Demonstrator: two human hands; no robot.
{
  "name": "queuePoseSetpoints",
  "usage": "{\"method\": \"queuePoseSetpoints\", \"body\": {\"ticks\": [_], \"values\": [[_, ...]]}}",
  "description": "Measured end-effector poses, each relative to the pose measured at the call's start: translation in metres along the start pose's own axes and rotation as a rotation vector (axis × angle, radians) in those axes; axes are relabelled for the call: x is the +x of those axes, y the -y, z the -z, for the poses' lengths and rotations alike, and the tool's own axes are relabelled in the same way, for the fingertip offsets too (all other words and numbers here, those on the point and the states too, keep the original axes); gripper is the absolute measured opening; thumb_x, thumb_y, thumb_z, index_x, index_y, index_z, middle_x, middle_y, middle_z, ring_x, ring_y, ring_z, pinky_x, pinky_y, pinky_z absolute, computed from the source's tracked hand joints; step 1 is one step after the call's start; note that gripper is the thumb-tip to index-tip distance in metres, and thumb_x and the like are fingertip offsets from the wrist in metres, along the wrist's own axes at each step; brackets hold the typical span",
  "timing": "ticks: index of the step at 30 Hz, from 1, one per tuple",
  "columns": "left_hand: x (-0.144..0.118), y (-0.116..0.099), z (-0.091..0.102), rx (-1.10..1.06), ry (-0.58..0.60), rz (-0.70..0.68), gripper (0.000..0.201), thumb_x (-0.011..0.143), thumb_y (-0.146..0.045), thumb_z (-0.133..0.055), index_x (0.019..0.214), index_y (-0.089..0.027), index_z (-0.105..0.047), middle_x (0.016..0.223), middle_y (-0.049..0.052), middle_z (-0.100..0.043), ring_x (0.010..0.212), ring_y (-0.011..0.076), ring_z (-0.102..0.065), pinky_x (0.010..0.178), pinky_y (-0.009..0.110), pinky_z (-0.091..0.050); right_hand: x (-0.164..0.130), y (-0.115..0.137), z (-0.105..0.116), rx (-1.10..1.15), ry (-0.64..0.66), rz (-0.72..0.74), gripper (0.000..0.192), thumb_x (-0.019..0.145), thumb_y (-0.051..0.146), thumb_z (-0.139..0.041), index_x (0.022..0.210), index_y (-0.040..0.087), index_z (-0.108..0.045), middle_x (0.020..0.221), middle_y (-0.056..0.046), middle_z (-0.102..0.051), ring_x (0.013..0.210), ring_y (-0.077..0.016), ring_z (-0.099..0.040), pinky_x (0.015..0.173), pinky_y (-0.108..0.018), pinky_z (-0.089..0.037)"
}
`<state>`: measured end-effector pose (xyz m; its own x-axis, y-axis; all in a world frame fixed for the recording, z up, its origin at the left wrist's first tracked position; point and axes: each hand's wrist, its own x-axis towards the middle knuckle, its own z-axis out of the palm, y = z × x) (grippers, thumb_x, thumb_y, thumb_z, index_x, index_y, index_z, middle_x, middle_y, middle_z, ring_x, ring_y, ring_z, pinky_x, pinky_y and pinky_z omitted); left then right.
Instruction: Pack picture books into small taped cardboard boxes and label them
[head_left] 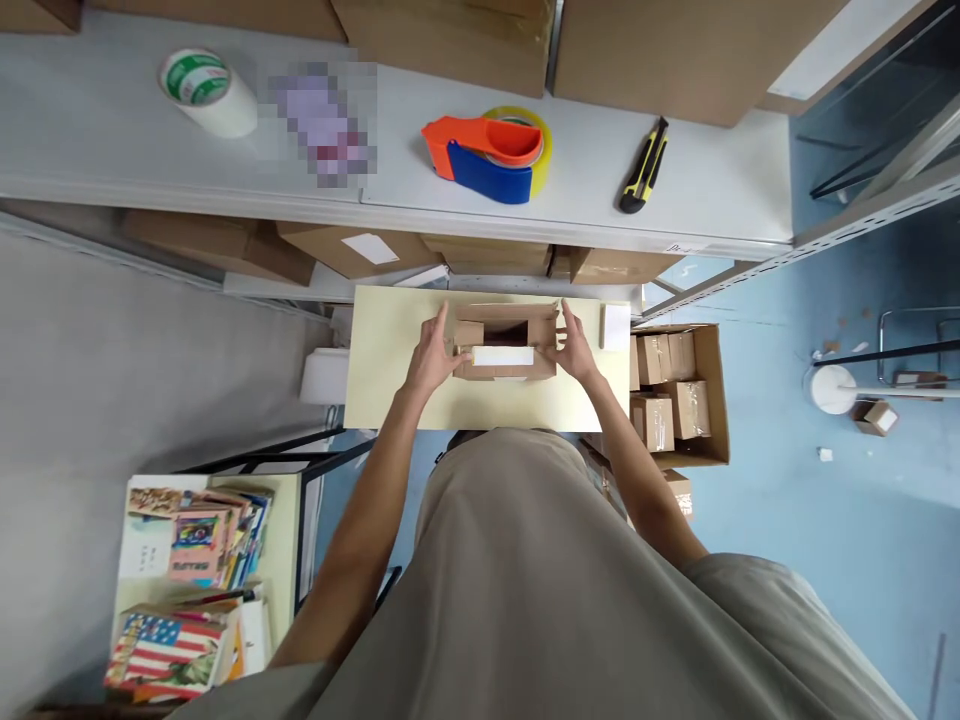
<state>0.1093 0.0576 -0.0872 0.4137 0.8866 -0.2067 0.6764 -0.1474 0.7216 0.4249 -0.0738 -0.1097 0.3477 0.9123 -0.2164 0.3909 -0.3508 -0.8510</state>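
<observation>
A small brown cardboard box (480,368) with its top open sits on the cream tabletop (390,400), a white label (502,356) along its near side. Inside it looks dark, and I cannot make out any contents. My left hand (433,352) holds the box's left end, the thumb at the near corner and the fingers stretched along the side. At the opposite end, my right hand (574,346) grips the box in the same way, its fingers partly curled by the far right corner.
On the grey shelf ahead lie a white tape roll (217,100), an orange and blue tape dispenser (487,155) and a yellow utility knife (645,168). A carton of small boxes (712,400) stands right of the table. Books (187,640) are stacked at lower left.
</observation>
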Motion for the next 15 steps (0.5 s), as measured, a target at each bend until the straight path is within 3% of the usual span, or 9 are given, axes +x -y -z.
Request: {"method": "queuePoseSetpoints", "body": {"ticks": [4, 7, 11, 15], "values": [[0.001, 0.001, 0.009, 0.064, 0.071, -0.140, 0.061, 0.090, -0.026, -0.093, 0.148, -0.027, -0.074, 0.160, 0.013, -0.061, 0.127, 0.0309, -0.075, 0.120, 0.047, -0.062, -0.006, 0.000, 0.001, -0.010, -0.028, 0.060, 0.062, 0.097, 0.068, -0.084, 0.139, 0.024, -0.075, 0.165, -0.022, -0.060, 0.143, -0.0360, -0.071, 0.118, -0.058, -0.066], [-0.006, 0.005, 0.002, 0.034, 0.094, -0.154, 0.024, 0.097, -0.023, -0.083, 0.121, -0.025, -0.083, 0.158, 0.013, -0.063, 0.129, 0.0310, -0.076, 0.124, 0.049, -0.061, -0.024, -0.004, -0.003, -0.014, -0.034, 0.050, 0.056, 0.106, 0.075, -0.066, 0.126, 0.024, -0.080, 0.166, -0.022, -0.064, 0.154, -0.0374, -0.066, 0.112, -0.056, -0.070], [-0.013, 0.009, -0.014, -0.072, 0.016, -0.067, 0.020, 0.102, -0.025, -0.076, 0.121, -0.024, -0.083, 0.154, 0.014, -0.067, 0.131, 0.0291, -0.076, 0.122, 0.047, -0.064, -0.044, -0.002, -0.017, -0.046, -0.128, 0.002, 0.055, 0.115, 0.062, -0.047, 0.137, 0.025, -0.082, 0.158, -0.017, -0.077, 0.158, -0.0361, -0.066, 0.116, -0.055, -0.068], [-0.016, 0.015, -0.014, -0.154, 0.009, 0.001, 0.022, 0.101, -0.021, -0.074, 0.121, -0.021, -0.084, 0.145, 0.014, -0.071, 0.118, 0.0250, -0.080, 0.116, 0.046, -0.069, -0.051, 0.006, -0.031, -0.065, -0.230, -0.102, 0.052, 0.113, 0.053, -0.047, 0.136, 0.023, -0.083, 0.141, -0.015, -0.086, 0.130, -0.0354, -0.084, 0.115, -0.053, -0.068]]}}
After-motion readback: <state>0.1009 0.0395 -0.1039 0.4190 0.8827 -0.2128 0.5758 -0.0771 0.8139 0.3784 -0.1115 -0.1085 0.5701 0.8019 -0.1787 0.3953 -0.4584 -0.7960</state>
